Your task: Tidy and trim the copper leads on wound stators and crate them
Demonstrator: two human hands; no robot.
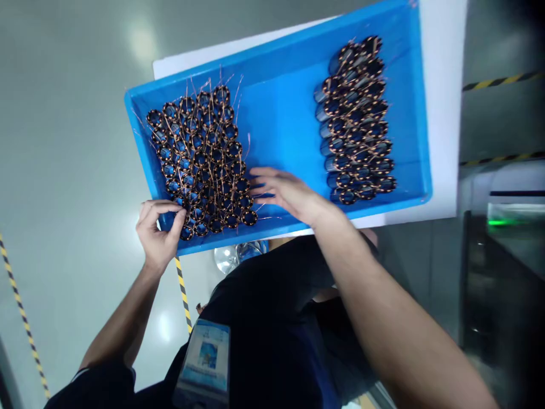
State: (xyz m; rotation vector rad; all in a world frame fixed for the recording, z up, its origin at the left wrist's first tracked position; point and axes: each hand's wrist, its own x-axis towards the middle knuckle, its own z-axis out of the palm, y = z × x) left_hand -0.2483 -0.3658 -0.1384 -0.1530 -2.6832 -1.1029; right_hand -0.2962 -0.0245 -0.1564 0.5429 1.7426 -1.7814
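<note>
The left grip (158, 236) pinches a copper-wound coil (186, 232) at the 7 o'clock corner of the blue tray (281, 130) — the right grip (287, 193) hangs released, open beside 2 coil clusters (200, 159), seemingly parted to stay sorted.

The left hand (158, 236) was curled, its fingers (164, 207) bent over and drawn in toward the thumb, with the wrist cocked slightly. The bare left forearm (123, 324) rose diagonally from a dark short sleeve (100, 386). The right hand (287, 193) lay palm down, well apart from the left, its own fingers (266, 182) extended and slightly spread. The bare right forearm (383, 301) ran diagonally up from the lower right corner of the view.
</note>
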